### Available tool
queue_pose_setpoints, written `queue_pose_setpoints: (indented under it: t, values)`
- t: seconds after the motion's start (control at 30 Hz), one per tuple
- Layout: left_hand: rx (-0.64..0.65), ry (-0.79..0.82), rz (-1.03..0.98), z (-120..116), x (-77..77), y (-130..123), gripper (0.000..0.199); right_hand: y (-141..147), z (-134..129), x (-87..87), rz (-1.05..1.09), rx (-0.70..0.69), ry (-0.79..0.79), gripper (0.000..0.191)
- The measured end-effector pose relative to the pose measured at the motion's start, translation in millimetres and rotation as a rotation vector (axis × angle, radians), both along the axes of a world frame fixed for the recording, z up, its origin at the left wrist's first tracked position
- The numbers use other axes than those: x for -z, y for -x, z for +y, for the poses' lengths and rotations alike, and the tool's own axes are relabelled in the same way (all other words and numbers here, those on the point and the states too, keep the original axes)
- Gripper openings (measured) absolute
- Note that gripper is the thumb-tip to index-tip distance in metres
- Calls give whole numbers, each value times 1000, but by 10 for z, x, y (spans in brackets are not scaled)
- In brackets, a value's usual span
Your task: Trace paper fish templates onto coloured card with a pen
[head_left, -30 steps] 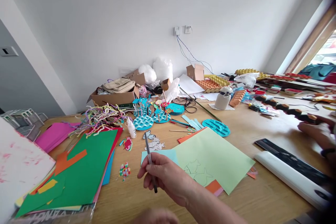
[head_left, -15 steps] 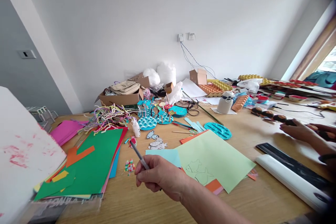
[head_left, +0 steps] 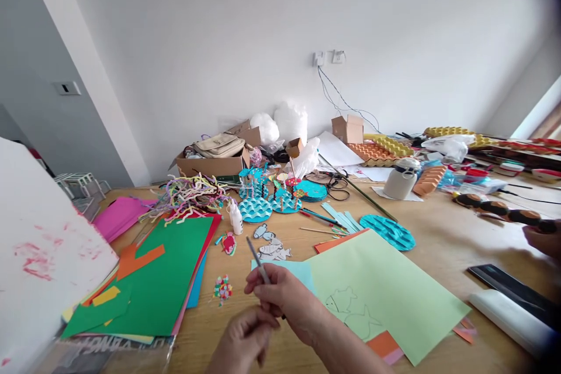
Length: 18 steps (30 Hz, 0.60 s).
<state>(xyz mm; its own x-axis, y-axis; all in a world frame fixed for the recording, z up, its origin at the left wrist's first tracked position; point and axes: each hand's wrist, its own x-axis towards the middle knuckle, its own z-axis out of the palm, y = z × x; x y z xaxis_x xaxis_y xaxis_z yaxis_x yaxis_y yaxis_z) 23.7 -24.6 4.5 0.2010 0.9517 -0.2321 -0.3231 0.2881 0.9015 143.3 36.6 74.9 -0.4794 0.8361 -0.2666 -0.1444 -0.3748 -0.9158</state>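
My right hand [head_left: 284, 298] is closed around a grey pen [head_left: 258, 260], its upper end slanting up and to the left. Just below, my left hand [head_left: 245, 336] has its fingers curled together by the pen's lower end; whatever they may hold is hidden. Right of my hands lies a light green sheet [head_left: 390, 292] with fish outlines [head_left: 350, 307] drawn on it. A light blue sheet [head_left: 307, 274] sticks out from under its left side. Beyond my hands are cut-out grey paper fish [head_left: 274, 250] and a small pile of coloured dots [head_left: 222, 288].
Coloured paper [head_left: 170, 280] is stacked at left beside pipe cleaners [head_left: 193, 196]. A white glue bottle [head_left: 235, 217] stands near blue crafts [head_left: 254, 210]. A co-worker's hand [head_left: 541, 239] holds a dark, bumpy strip [head_left: 491, 206] at right, above a white and black device [head_left: 504, 315].
My left hand has come into view and joined my right hand at the pen. The view has turned slightly left. The co-worker's hands have shifted toward the right edge.
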Motion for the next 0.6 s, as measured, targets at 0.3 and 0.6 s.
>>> queue_pose_setpoints:
  t: [0.3, 0.6]
  values:
    - [-211, 121, -712, 389, -398, 217, 62, -318, 299, 265, 181, 276, 90, 32]
    - [-343, 243, -702, 575, -330, 98, 58, -323, 293, 385, 45, 153, 116, 29]
